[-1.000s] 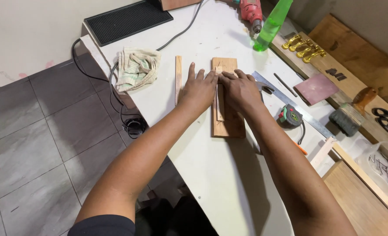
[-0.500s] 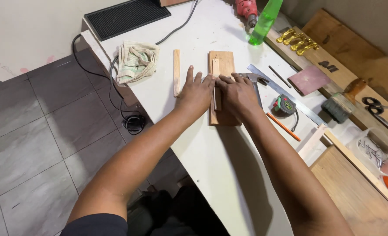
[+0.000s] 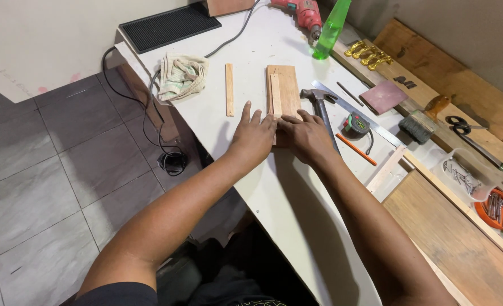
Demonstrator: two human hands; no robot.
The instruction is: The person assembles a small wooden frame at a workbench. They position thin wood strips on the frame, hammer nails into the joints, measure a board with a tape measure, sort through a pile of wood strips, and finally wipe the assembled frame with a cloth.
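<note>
A small wooden board [image 3: 287, 89] lies on the white table [image 3: 297, 215], with a thin wooden strip [image 3: 275, 93] lying lengthwise on top of it. My left hand [image 3: 255, 135] rests flat at the board's near left corner, fingers spread and pressing down. My right hand [image 3: 306, 136] covers the board's near end, fingertips on the strip and board. The near end of the board is hidden under both hands. A second loose wooden strip [image 3: 229, 97] lies to the left of the board.
A hammer [image 3: 321, 107], tape measure [image 3: 355, 124], metal ruler [image 3: 370, 123], orange pencil [image 3: 356, 148] lie right of the board. A rag [image 3: 182, 75], black mat [image 3: 169, 25], red drill [image 3: 306, 12], green bottle [image 3: 332, 28] stand farther off. Brush [image 3: 417, 128], scissors [image 3: 461, 123], nail tubs [image 3: 496, 208] sit right.
Both hands have slid toward me along the board, uncovering its far half and the strip on it. The view has shifted slightly.
</note>
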